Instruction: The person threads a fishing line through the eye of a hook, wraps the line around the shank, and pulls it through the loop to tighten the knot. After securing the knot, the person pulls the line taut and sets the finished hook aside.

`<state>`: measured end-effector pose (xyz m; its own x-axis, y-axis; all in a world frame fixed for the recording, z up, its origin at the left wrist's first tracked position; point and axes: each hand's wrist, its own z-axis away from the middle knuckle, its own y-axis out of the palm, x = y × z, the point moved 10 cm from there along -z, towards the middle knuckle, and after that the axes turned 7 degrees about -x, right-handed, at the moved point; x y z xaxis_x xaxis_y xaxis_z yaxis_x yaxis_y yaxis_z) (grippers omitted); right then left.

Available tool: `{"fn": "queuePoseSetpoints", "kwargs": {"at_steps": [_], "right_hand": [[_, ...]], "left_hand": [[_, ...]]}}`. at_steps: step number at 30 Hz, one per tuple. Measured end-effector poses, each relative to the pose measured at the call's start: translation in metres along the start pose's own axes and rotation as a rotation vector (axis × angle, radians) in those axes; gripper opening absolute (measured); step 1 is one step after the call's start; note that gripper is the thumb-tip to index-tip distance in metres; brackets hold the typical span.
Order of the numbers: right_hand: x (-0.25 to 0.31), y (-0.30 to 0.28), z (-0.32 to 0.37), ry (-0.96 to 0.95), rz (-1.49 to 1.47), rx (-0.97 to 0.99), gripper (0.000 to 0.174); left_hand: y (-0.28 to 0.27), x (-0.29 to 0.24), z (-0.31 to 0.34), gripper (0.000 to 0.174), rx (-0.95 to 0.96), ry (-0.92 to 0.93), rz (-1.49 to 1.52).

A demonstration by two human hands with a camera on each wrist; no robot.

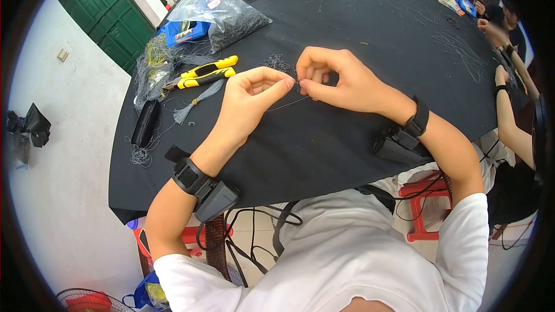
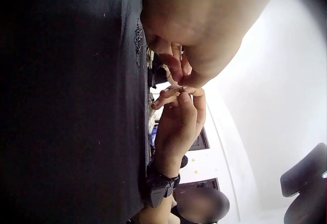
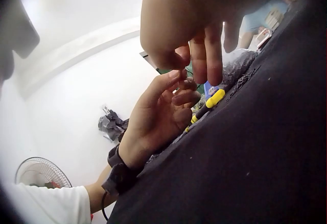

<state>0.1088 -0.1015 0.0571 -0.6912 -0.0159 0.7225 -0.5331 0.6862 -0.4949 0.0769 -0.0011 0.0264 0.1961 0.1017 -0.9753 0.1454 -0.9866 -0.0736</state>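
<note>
Above the black-covered table, my left hand [image 1: 248, 95] and right hand [image 1: 344, 81] meet fingertip to fingertip. Thumb and forefinger of each pinch at a small dark piece [image 1: 298, 85], mostly hidden by the fingertips; I cannot tell its exact kind. From beneath the right hand a thin grey line [image 1: 287, 104] trails leftward over the cloth. Just beyond the fingertips lies a small heap of dark little parts [image 1: 277, 62]. Yellow-and-black pliers [image 1: 205, 73] rest left of the left hand, beside a tied bundle of grey line [image 1: 199, 102]. The right wrist view shows the left hand [image 3: 158, 112] below the right fingers.
A clear bag of dark small parts [image 1: 234, 29] stands at the back left by a blue box [image 1: 186, 33]. Tangled line [image 1: 153, 75] and a black case [image 1: 145, 123] lie at the left edge. Loose strands [image 1: 462, 52] spread at right, near another person's arm [image 1: 511, 112].
</note>
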Motion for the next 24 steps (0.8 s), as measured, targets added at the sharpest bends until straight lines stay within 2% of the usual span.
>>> {"fn": "queuePoseSetpoints", "kwargs": {"at_steps": [4,7,10,11,15,16,18,21,24], "right_hand": [[-0.013,-0.001,0.000,0.046,-0.036,-0.015,0.010],[-0.026,0.009,0.002,0.145,-0.203,0.029,0.014],[-0.029,0.028,0.008,0.279,-0.352,0.117,0.022],[-0.027,0.034,0.010,0.326,-0.382,0.152,0.030],[-0.021,0.054,0.018,0.395,-0.366,0.262,0.029],[-0.020,0.055,0.019,0.397,-0.311,0.275,0.022],[-0.013,0.055,0.017,0.341,-0.329,0.284,0.016],[-0.015,0.051,0.018,0.412,-0.270,0.257,0.013],[-0.013,0.039,0.012,0.262,-0.170,0.183,0.013]], "left_hand": [[-0.001,0.000,0.000,0.013,-0.002,-0.040,0.020],[-0.002,0.000,0.001,0.013,-0.012,-0.066,0.044],[0.001,-0.001,0.000,0.012,-0.003,-0.042,0.109],[0.002,-0.003,0.000,0.012,0.006,-0.025,0.137],[0.014,-0.010,0.004,0.010,0.085,-0.046,0.207],[0.017,-0.012,0.005,0.011,0.085,-0.042,0.192],[0.032,-0.023,0.014,0.011,0.133,-0.089,0.345],[0.031,-0.027,0.016,0.010,0.134,-0.046,0.356],[0.024,-0.027,0.012,0.010,0.121,0.005,0.346]]}}
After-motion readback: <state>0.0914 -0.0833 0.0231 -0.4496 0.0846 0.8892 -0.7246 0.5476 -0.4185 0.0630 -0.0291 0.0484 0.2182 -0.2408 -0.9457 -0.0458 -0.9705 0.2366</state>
